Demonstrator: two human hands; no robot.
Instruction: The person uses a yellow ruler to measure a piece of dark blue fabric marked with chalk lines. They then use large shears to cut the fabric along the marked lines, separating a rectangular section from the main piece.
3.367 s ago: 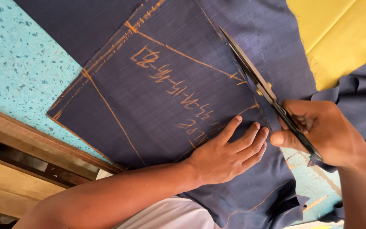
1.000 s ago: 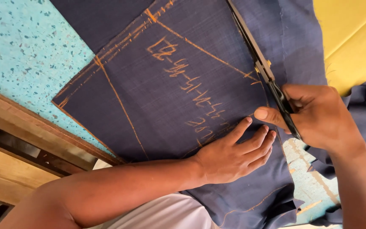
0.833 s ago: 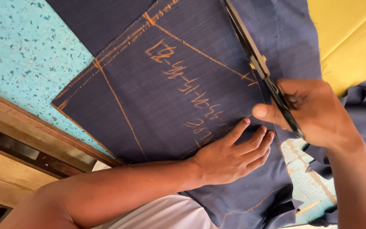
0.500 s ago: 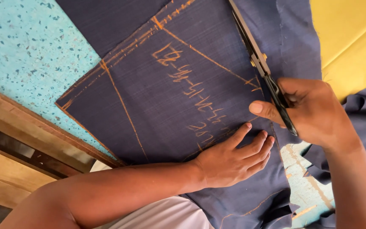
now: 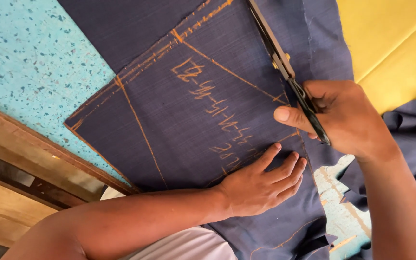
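**A:** What is the head camera showing, counted out?

**B:** Two hands and one pair of scissors are working on one piece of dark navy cloth (image 5: pixel 203 120). The left hand (image 5: pixel 256 185) is lying flat on the cloth at about six o'clock of the frame's centre, fingers spread and pressing it down, gripping nothing. The right hand (image 5: pixel 345 118) is sitting at three o'clock, its fingers wrapped through the black handles of the tailor's scissors (image 5: pixel 290 77).

**A:** Where are the scissors pointing?

**B:** Their blades are running toward twelve o'clock, lying close together along the cloth's right-hand chalk line. I cannot tell whether they are fully closed.

**A:** And the cloth itself?

**B:** It is lying on one turquoise speckled tabletop (image 5: pixel 30 72), which is showing at ten o'clock. Orange chalk lines (image 5: pixel 140 130) are crossing the cloth, with one row of chalk writing running diagonally between them, ending just beside the left fingertips.

**A:** Anything else around?

**B:** One yellow fabric (image 5: pixel 396 53) is filling the corner at two o'clock, and one wooden table edge (image 5: pixel 34 154) is running along at eight o'clock.
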